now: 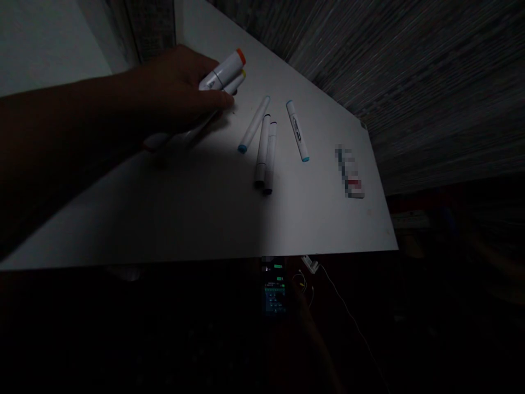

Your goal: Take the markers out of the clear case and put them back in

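My left hand (pixel 185 82) reaches in from the left above the white table and is closed round several markers. An orange-ended marker (pixel 223 70) and a yellow-ended marker (pixel 235 83) stick out past the thumb. Right of that hand, a blue-ended marker (pixel 255 123) lies at a slant beside two dark-ended markers, one (pixel 263 150) touching or nearly touching the other (pixel 271 158). Another blue-ended marker (pixel 297 130) lies apart. Below the table edge, my right hand (pixel 298 301), very dark, holds a phone (pixel 274 295) with its screen lit.
The white table (pixel 328 219) has its near edge across the middle of the view. A blurred-out flat object (pixel 350 172) lies near its right end. Under the edge are a white plug or adapter (pixel 310 264) and a thin cable (pixel 348 312). A grey textured surface (pixel 328 49) borders the far side.
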`<state>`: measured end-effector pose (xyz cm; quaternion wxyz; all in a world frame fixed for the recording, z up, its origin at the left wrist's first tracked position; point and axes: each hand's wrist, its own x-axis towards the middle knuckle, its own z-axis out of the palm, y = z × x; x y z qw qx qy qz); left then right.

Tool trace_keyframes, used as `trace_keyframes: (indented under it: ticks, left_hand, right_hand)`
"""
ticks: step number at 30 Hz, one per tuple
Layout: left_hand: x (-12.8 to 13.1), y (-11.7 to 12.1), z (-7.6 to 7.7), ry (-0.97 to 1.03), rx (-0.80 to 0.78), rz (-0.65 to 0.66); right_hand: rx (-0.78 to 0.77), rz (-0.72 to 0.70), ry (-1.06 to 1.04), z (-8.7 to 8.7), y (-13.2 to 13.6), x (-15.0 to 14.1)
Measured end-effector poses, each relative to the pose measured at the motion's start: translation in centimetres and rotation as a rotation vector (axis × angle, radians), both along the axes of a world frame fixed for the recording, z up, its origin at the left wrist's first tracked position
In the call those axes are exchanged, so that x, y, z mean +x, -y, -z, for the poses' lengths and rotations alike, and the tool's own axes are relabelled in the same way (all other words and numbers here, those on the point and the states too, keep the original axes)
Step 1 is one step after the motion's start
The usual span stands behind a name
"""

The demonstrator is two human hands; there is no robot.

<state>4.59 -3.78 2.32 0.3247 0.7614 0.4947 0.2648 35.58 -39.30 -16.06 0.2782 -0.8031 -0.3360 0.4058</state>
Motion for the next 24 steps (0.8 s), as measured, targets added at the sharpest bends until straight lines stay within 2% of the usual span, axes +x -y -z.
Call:
trace_keyframes:
  ticks: [4,10,17,24]
  left_hand:
    - [0.3,0.6,-0.5,-0.091,-0.035,-0.067]
    - [0.2,0.4,-0.6,-0.101,-0.008,-0.054]
    - [0.3,0.3,-0.6,-0.138,0.013,-0.049]
    - [0.2,0.2,-0.5,-0.152,0.009,-0.046]
  right_hand:
    - [0.000,-0.012,-0.001,-0.4,0.4,0.3]
    - [-0.007,-0.040,0.020,-0.5,0.6,0.1]
    - [-0.018,-0.075,0.095,-0.2,-0.4,-0.6]
    - [-0.030,-0.108,0.160,-0.9,-0.8,-0.7]
